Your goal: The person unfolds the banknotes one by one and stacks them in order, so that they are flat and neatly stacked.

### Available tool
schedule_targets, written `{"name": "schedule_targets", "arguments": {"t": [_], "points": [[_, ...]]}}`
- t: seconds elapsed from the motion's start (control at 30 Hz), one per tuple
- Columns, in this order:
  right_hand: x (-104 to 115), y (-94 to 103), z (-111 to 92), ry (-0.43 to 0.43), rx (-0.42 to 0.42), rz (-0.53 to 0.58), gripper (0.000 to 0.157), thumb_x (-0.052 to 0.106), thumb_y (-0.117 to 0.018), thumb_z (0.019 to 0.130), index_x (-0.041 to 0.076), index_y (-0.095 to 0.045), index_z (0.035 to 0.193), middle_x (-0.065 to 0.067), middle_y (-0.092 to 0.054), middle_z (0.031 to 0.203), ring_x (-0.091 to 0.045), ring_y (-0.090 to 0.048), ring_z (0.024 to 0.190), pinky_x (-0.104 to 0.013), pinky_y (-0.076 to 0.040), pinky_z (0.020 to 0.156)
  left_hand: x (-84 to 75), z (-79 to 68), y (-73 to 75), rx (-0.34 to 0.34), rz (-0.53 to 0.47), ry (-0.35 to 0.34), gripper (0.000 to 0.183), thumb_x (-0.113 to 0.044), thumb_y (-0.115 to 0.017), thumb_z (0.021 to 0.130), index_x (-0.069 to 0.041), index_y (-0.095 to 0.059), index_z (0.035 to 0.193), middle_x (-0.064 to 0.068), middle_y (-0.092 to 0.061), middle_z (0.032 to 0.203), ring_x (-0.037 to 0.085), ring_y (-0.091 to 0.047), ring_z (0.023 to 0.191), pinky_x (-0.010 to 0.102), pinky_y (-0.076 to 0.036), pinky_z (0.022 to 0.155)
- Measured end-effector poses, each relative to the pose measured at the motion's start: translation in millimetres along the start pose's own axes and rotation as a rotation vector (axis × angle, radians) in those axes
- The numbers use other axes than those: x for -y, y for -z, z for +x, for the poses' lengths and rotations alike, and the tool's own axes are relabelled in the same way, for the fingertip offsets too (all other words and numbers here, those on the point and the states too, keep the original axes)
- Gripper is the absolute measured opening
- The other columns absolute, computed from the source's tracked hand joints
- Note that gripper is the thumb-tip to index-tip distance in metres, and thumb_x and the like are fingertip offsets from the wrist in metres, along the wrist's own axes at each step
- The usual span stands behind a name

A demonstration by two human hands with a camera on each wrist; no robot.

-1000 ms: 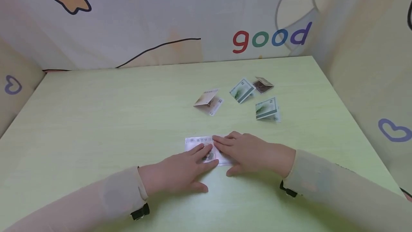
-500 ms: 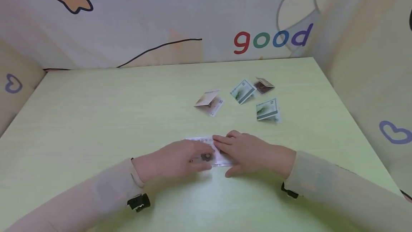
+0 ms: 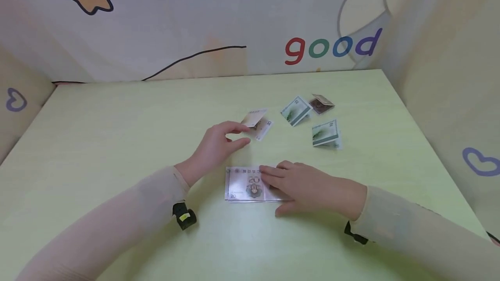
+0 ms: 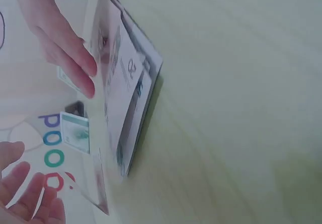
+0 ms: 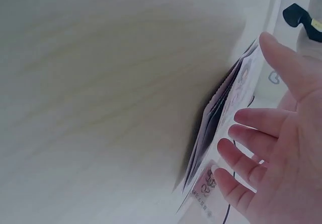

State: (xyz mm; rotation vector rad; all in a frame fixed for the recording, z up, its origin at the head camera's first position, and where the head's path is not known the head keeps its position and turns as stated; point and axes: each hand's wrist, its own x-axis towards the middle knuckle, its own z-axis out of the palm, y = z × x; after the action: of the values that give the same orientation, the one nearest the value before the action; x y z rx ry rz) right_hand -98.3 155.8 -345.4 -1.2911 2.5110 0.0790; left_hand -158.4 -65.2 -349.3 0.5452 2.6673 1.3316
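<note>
A small stack of unfolded play banknotes (image 3: 244, 183), the top one purplish and marked 20, lies mid-table. My right hand (image 3: 310, 187) rests with extended fingers over the stack's right part, hiding it. In the left wrist view, the notes (image 4: 121, 83) show loose, slightly raised edges and a centre crease. My left hand (image 3: 216, 144) is stretched forward beyond the stack, thumb and fingers apart. Its fingertips are right at the left edge of a pale, half-folded banknote (image 3: 264, 130) standing like a tent. The left wrist view shows that hand's fingers (image 4: 37, 194) spread beside the note.
Two green half-folded banknotes, a rear one (image 3: 294, 109) and a nearer one (image 3: 325, 132), stand to the right of the pale note. Behind them is a brown folded banknote (image 3: 322, 104). The light green table (image 3: 117, 142) meets printed fabric walls (image 3: 175, 16) at back and sides.
My left hand has lifted off the stack and moved forward to the pale folded note, uncovering the top banknote's left half. My right hand has stayed on the stack.
</note>
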Motion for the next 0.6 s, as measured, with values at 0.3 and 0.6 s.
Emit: {"name": "schedule_targets", "arguments": {"t": [0.3,0.6], "points": [[-3,2.8,-4,0.053,-0.105,0.044,0.074,0.05,-0.061,0.085,0.005,-0.04,0.141,-0.009,-0.035,0.147,-0.024,-0.045,0.116,-0.036,-0.041,0.095,7.4,28.9,-7.2,-0.017,0.008,0.087,0.041,-0.02,-0.072,0.083,-0.009,-0.061,0.121,0.006,-0.056,0.127,0.022,-0.046,0.121,0.038,-0.037,0.099],[-7,3.2,-7,0.042,-0.101,0.09,0.069,0.044,-0.06,0.088,0.004,-0.041,0.14,-0.01,-0.035,0.147,-0.026,-0.045,0.118,-0.037,-0.04,0.097,8.4,45.2,-13.9,0.014,0.125,0.122,0.04,-0.024,-0.071,0.083,-0.011,-0.062,0.12,0.006,-0.053,0.129,0.022,-0.044,0.123,0.036,-0.034,0.103]]}}
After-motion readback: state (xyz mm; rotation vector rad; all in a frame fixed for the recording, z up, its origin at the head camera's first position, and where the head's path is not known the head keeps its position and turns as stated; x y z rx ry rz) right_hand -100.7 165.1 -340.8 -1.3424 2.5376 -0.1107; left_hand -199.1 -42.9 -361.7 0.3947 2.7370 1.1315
